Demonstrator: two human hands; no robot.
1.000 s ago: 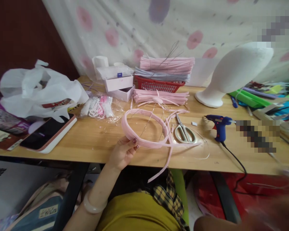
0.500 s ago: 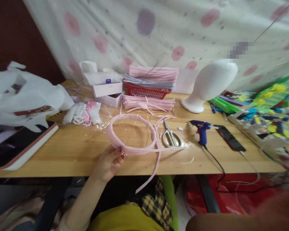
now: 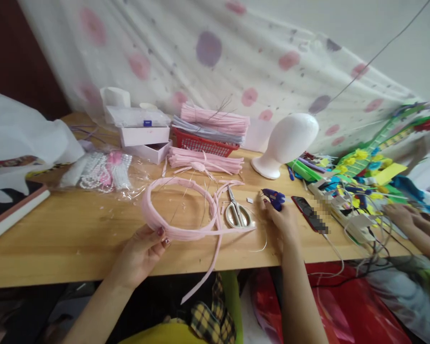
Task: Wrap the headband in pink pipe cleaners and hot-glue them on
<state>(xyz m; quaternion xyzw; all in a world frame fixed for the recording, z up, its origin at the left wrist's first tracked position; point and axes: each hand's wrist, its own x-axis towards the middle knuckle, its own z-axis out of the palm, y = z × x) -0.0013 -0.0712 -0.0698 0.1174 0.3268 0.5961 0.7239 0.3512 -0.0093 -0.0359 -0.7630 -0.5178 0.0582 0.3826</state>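
My left hand [image 3: 140, 252] pinches the near rim of a pink hoop made of bundled strips [image 3: 179, 210], which lies on the wooden table [image 3: 75, 239]. Loose pink tails trail off the hoop past the table's front edge. My right hand [image 3: 281, 217] rests over the blue glue gun [image 3: 274, 197], its fingers curled round the handle. Scissors [image 3: 237, 214] lie between the hoop and the glue gun.
Behind stand a red basket [image 3: 204, 141] with pink strip bundles, white drawer boxes [image 3: 143, 134], a bag of beads [image 3: 103, 172] and a white foam head [image 3: 284, 143]. A phone [image 3: 310, 215] and colourful craft pieces lie right, where another person's hands [image 3: 403, 215] work.
The view swung right. My right hand came up from below the table onto the glue gun. My left hand kept its hold on the hoop. Another person's hands came into view at right.
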